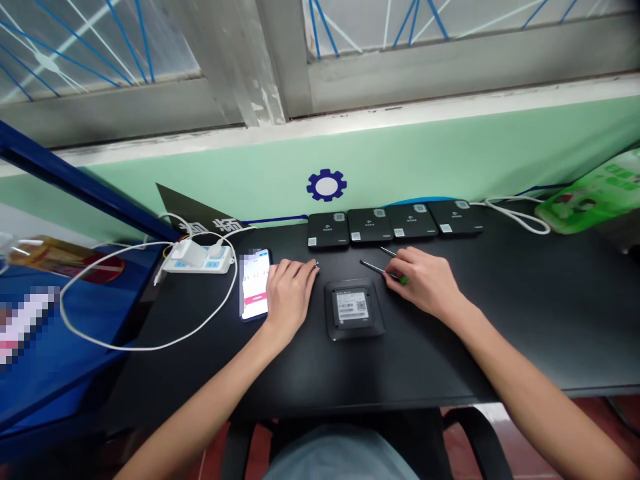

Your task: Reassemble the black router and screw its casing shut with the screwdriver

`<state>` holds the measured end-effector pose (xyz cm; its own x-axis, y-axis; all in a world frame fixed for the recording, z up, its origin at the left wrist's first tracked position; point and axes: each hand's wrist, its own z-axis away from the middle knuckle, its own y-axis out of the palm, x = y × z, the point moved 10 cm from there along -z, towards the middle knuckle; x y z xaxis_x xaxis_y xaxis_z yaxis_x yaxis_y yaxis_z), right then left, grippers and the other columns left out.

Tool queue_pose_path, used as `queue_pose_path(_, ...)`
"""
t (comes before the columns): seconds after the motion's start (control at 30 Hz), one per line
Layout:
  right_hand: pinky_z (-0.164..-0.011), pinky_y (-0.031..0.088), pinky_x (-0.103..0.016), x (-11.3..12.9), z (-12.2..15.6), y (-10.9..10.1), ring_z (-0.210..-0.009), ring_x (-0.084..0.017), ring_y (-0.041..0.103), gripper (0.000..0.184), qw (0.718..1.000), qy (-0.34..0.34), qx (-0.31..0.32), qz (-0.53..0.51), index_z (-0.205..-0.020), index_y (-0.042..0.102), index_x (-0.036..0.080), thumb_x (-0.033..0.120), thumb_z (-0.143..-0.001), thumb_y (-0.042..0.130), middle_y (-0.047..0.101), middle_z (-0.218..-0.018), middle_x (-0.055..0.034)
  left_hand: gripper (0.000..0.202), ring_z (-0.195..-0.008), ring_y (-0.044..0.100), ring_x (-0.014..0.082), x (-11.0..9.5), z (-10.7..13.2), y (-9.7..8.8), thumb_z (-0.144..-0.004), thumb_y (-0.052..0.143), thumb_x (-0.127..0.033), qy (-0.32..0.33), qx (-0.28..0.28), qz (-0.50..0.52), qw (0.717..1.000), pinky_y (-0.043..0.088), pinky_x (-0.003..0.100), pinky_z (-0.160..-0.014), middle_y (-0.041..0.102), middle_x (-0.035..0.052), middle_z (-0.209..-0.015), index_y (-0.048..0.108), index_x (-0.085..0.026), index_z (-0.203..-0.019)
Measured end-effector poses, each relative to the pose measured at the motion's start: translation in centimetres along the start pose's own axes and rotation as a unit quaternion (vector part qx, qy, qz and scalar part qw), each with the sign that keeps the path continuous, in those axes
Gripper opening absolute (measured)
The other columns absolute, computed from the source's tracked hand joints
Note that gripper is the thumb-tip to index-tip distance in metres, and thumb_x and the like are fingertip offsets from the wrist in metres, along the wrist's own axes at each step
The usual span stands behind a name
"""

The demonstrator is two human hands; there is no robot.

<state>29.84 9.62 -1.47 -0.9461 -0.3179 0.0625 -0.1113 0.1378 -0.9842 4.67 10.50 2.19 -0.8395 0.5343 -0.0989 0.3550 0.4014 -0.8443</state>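
Counter (pixel 525 313): black, carries everything; the work sits mid-front, betw. the two hands
Row of four boxes (pixel 395 223): same type, label side down, at the back by the wall, well apart from the work
Left hand (pixel 289 290): flat, palm down, released, holds nothing; its outer edge touches the phone (pixel 254 290), screen lit
Right hand (pixel 425 280): clenched on the green grip of the tool, just right of the box
Box (pixel 353 308): lies underside up, label showing, touched by neither hand
Tool (pixel 377 269): thin metal shaft, points left twd. the box's far edge, low over the counter
Tip (judgement): box looks free to slide, so pin it w/ the left hand first; bring the tool tip in slow & square; keep clear of the phone
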Motion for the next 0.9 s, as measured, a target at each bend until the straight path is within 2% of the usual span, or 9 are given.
queue_pose_path(0.1, -0.095, 0.064, -0.044, -0.1, -0.2, 0.2, -0.111, -0.023, 0.071, 0.035, 1.0, 0.004, 0.013, -0.007, -0.133, 0.069, 0.021, 0.044, -0.107, 0.069, 0.07, -0.135, -0.0107, 0.017, -0.088, 0.067, 0.0249, -0.2, 0.2, 0.4, -0.111, 0.065, -0.023, 0.0, -0.01, -0.014, 1.0, 0.041, 0.042, -0.079, 0.08, 0.0059, -0.099, 0.081, -0.018, -0.112)
queue_pose_path(0.2, -0.096, 0.064, -0.045, -0.2, -0.1, 0.5, -0.112, -0.023, 0.071, 0.036, 1.0, 0.003, 0.025, -0.012, -0.134, 0.069, 0.021, 0.044, -0.107, 0.069, 0.069, -0.136, -0.0109, 0.017, -0.089, 0.069, 0.0249, -0.5, 0.4, 0.7, -0.111, 0.066, -0.025, 0.0, -0.021, -0.031, 0.999, 0.041, 0.042, -0.08, 0.081, 0.0056, -0.1, 0.081, -0.019, -0.111)
queue_pose_path(0.3, -0.097, 0.063, -0.045, 0.2, 0.1, 0.8, -0.114, -0.024, 0.071, 0.037, 0.999, -0.007, 0.039, -0.017, -0.135, 0.068, 0.021, 0.044, -0.107, 0.069, 0.069, -0.137, -0.0111, 0.021, -0.089, 0.069, 0.0249, -0.6, 0.3, 0.8, -0.111, 0.067, -0.028, -0.012, -0.029, -0.033, 0.999, 0.043, 0.043, -0.081, 0.081, 0.0061, -0.099, 0.079, -0.018, -0.123)
queue_pose_path(0.4, -0.098, 0.063, -0.046, 0.8, 0.1, 0.8, -0.115, -0.024, 0.071, 0.037, 0.998, -0.015, 0.052, -0.018, -0.136, 0.068, 0.021, 0.044, -0.107, 0.069, 0.069, -0.138, -0.0113, 0.019, -0.089, 0.07, 0.0253, -0.5, 0.2, 1.0, -0.11, 0.067, -0.03, -0.024, -0.031, -0.02, 0.999, 0.042, 0.042, -0.077, 0.081, 0.0066, -0.099, 0.082, -0.02, -0.116)
queue_pose_path(0.67, -0.099, 0.063, -0.047, 1.0, 0.3, 0.4, -0.117, -0.025, 0.07, 0.038, 0.998, 0.004, 0.055, -0.038, -0.137, 0.068, 0.021, 0.044, -0.107, 0.069, 0.068, -0.14, -0.0116, 0.015, -0.086, 0.072, 0.0239, -0.5, 0.3, 0.4, -0.11, 0.067, -0.026, -0.014, -0.059, 0.023, 0.998, 0.044, 0.041, -0.077, 0.083, 0.0057, -0.098, 0.081, -0.02, -0.11)
queue_pose_path(0.9, -0.098, 0.063, -0.047, 1.6, 0.4, 1.1, -0.116, -0.025, 0.071, 0.04, 0.995, 0.03, 0.055, -0.08, -0.137, 0.067, 0.02, 0.044, -0.106, 0.07, 0.068, -0.138, -0.0115, 0.018, -0.087, 0.068, 0.0238, -0.6, 0.4, 1.0, -0.112, 0.064, -0.025, 0.011, -0.025, 0.061, 0.998, 0.043, 0.041, -0.078, 0.081, 0.0064, -0.099, 0.081, -0.021, -0.116)
